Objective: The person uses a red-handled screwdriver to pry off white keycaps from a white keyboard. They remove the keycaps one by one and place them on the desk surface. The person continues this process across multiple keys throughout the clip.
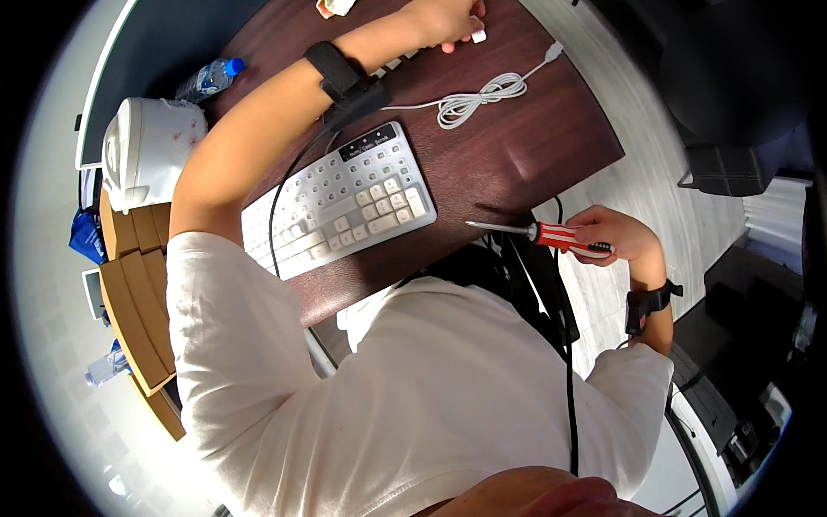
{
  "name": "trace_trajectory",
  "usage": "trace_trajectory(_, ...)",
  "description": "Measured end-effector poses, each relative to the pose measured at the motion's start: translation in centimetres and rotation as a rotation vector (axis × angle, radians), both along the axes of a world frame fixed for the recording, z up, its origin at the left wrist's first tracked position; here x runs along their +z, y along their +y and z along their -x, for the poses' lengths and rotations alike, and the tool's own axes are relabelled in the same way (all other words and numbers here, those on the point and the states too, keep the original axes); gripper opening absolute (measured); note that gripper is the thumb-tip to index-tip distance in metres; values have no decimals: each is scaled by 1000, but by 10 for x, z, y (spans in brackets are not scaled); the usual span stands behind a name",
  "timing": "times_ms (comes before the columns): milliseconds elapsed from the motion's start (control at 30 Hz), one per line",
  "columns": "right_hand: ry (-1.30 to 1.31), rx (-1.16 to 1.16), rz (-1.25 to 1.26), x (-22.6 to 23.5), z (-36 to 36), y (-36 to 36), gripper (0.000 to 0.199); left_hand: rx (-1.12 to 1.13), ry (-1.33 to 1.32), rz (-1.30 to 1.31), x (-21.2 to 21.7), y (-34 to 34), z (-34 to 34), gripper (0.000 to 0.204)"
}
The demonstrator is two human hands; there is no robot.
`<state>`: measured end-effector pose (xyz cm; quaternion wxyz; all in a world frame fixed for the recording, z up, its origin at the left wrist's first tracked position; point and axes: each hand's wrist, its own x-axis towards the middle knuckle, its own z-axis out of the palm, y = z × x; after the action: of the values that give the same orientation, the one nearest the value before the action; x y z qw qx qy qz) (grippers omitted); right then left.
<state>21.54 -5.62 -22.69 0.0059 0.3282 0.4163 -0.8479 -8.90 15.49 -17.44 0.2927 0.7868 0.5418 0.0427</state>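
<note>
At the far side of the desk, my left hand (pixel 446 21) reaches out with its fingers closed on a small white keycap (pixel 479 36). A few more pale keycaps (pixel 394 63) lie partly hidden beneath that wrist. My right hand (pixel 610 231) grips a screwdriver (pixel 551 235) with a red and silver handle, just off the desk's front edge; its metal tip points left toward the keyboard. The white keyboard (pixel 348 203) lies tilted on the desk. Many key positions there are bare, while keycaps remain at the number pad and lower rows. My left arm covers its left end.
A coiled white cable with a plug (pixel 482 98) lies beyond the keyboard on the dark wooden desk (pixel 508 155). At left stand a white appliance (pixel 155 151), a blue-capped bottle (pixel 211 79) and cardboard boxes (pixel 138 319). Black cables hang from my wrist straps and across my shirt.
</note>
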Motion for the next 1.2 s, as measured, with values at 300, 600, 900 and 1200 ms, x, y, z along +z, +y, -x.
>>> trace_trajectory(300,55,-131,72,0,-25,-4,31,-119,124,-418,8,2,11,26)
trace_trajectory(600,90,-153,83,-7,-27,-8,31,-243,320,-432,-6,1,2,23)
trace_trajectory(900,115,-184,88,-11,-30,-11,34,-244,234,-541,-12,8,8,26)
trace_trajectory(1200,77,-226,122,-18,-34,-13,33,-101,373,-445,16,-13,-14,32)
